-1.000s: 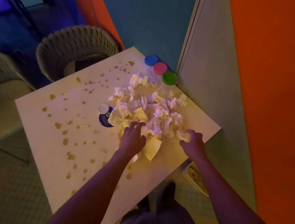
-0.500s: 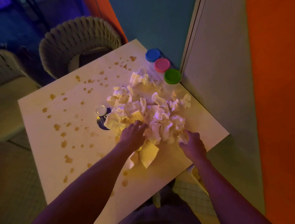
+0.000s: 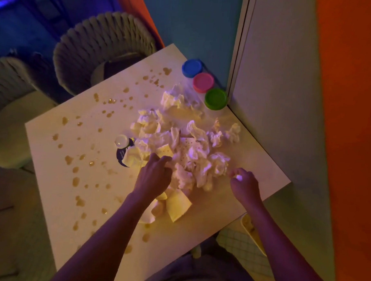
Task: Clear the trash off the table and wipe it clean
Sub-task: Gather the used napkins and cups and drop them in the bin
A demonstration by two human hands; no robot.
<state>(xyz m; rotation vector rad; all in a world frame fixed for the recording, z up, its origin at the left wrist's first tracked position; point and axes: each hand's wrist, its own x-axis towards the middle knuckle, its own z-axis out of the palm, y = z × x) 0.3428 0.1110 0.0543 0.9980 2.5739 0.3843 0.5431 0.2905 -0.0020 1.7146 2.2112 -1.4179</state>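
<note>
Heap of crumpled tissues (image 3: pixel 186 149) in middle of table (image 3: pixel 249 164), toward the right. Left hand (image 3: pixel 154 176) on near left edge of heap, fingers curled into the paper. Right hand (image 3: pixel 245 184) just beside near right edge, pinching a small white scrap (image 3: pixel 239 177). Brown spots (image 3: pixel 76 181) over left half of table. Three tubs at far right corner, lids blue (image 3: pixel 192 67), pink (image 3: pixel 203 82), green (image 3: pixel 215 98). Woven chair (image 3: pixel 99 51) beyond far edge. Orange wall (image 3: pixel 351 126) at right.
</note>
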